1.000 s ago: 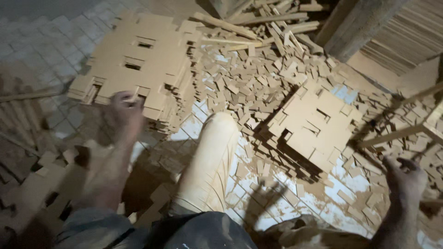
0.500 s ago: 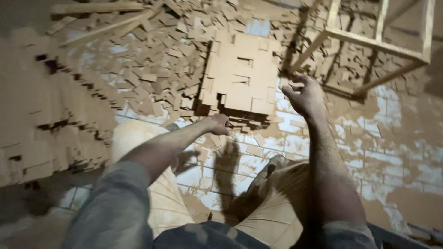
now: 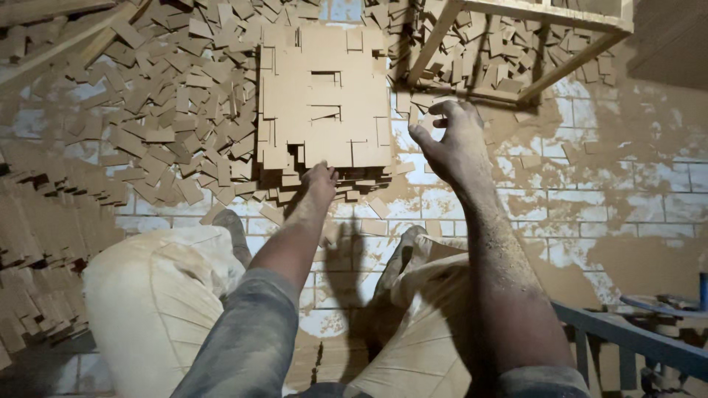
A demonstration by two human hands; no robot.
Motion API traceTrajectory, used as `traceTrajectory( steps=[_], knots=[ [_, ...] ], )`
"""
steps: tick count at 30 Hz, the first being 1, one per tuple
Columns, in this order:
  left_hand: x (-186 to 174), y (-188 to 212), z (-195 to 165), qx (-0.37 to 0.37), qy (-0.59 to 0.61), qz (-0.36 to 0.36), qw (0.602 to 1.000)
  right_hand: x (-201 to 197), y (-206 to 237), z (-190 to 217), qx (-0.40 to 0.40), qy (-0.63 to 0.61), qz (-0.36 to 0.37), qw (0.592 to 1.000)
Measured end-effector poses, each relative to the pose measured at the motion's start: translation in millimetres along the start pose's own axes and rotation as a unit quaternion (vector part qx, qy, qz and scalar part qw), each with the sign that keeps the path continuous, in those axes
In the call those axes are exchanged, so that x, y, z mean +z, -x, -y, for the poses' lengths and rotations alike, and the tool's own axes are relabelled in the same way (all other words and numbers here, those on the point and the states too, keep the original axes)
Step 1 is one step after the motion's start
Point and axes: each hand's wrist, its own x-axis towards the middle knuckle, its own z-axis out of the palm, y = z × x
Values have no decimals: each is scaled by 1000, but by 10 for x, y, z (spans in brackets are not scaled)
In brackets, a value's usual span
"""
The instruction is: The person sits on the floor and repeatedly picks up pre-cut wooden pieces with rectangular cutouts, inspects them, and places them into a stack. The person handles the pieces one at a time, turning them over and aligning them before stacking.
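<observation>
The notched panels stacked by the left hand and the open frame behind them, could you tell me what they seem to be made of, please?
The notched panels look like thin fibreboard or plywood: flat, matte tan, with clean slots and layered edges. The open frame seems to be bare sawn wood: pale, square slats without paint. The left hand touches the stack's front edge.

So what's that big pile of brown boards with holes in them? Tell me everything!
The stack of cut boards is a pile of flat, tan sheets, like fibreboard or thick cardboard, lying level on the tiled floor. Each has notched edges and narrow rectangular slots. Loose brown offcuts surround it. The left hand touches its near edge; the right hand hovers open beside its right corner, below a wooden frame.
</observation>
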Motion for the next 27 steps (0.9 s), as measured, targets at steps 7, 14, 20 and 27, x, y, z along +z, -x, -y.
traceTrajectory(
  steps=[7,14,20,27],
  knots=[
    [59,158,-320,-4,85,92,992,-46,81,69,39,-8,15,999],
    [322,417,-927,42,47,279,958,30,6,124,-28,-1,38,999],
    [44,991,-1287,104,-4,334,937,261,34,638,-237,151,-32,959],
    [-745,1586,-1553,188,-9,382,905,380,205,993,-297,124,125,938]
  ],
)
